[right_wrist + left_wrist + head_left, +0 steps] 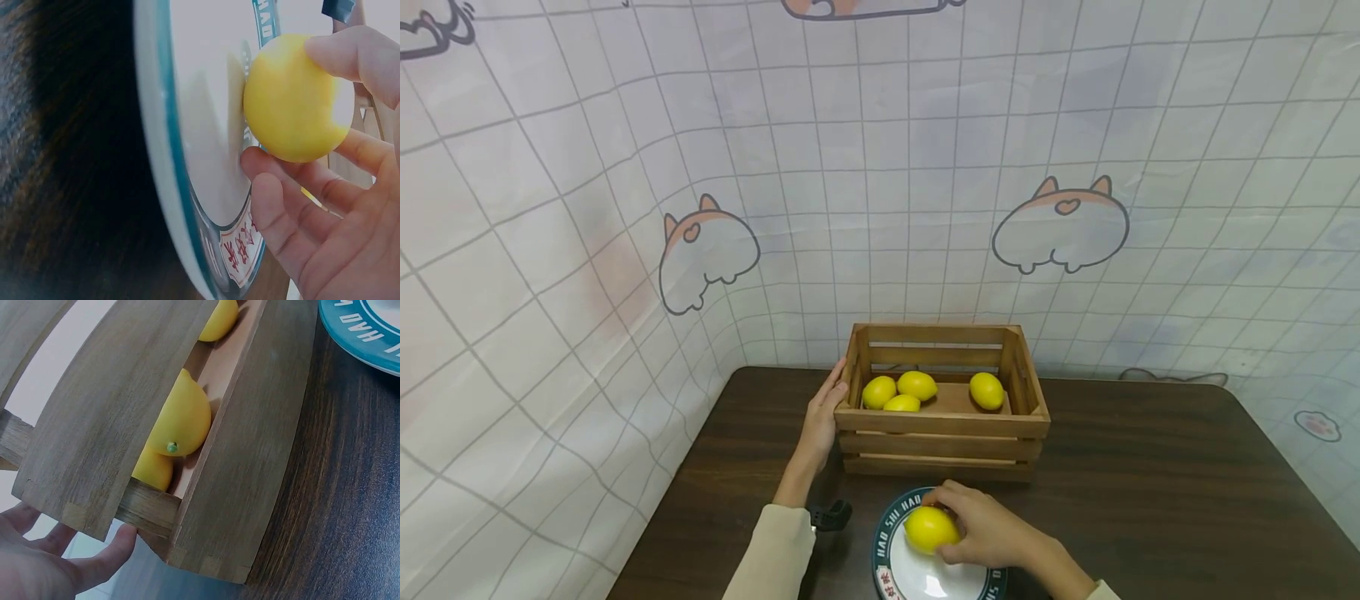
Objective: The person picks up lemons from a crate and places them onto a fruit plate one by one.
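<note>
My right hand (981, 525) grips a yellow lemon (929, 528) over the white plate (917, 579) with a teal lettered rim at the table's near edge. In the right wrist view the lemon (294, 100) touches the plate (200, 144), with fingers (300, 187) curled round it. My left hand (822, 412) lies flat against the left end of the wooden slatted crate (942, 433), fingers straight. The crate holds several lemons (917, 385). Through the slats in the left wrist view I see lemons (181, 422) inside the crate (100, 425) and my left hand (50, 562) by its corner.
A dark wooden table (1150, 492) carries everything. A white grid-patterned cloth with cartoon animals (1060, 225) hangs behind and along the left side. A small black clip (831, 515) shows at my left wrist.
</note>
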Available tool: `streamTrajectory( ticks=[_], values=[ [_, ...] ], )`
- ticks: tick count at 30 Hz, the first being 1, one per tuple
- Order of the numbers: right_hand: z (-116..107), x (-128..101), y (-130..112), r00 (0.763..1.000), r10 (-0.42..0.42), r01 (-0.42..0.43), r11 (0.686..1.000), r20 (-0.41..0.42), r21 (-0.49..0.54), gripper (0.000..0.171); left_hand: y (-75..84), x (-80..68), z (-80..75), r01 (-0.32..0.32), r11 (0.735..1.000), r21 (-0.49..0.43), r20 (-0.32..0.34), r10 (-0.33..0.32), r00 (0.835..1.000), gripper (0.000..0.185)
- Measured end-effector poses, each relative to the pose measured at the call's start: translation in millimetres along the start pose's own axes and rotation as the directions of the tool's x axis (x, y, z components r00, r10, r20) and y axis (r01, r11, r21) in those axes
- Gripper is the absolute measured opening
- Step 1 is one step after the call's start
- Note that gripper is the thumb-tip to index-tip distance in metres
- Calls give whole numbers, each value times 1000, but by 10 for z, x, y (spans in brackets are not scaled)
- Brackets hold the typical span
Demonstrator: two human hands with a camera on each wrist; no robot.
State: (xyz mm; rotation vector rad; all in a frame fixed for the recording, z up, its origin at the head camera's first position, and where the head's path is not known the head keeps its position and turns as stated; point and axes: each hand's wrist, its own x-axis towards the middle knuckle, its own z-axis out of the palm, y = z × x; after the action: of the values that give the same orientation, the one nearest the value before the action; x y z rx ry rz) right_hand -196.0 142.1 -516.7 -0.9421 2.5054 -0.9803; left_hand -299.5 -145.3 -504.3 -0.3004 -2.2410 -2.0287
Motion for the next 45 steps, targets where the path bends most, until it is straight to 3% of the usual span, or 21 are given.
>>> streamTrajectory(
  ticks=[16,26,45],
  values=[
    [-2,-20,-11,1000,11,-11,1000,-14,-4,58,7,-2,-5,-2,1000,-2,5,2,1000,53],
    [-172,-109,-84,999,28,-26,997,-37,66,54,16,-7,0,-10,1000,3,2,10,1000,51],
    [-679,-151,-319,962,-86,111,990,-260,86,34,17,-10,0,0,1000,5,2,0,1000,51]
  ],
)
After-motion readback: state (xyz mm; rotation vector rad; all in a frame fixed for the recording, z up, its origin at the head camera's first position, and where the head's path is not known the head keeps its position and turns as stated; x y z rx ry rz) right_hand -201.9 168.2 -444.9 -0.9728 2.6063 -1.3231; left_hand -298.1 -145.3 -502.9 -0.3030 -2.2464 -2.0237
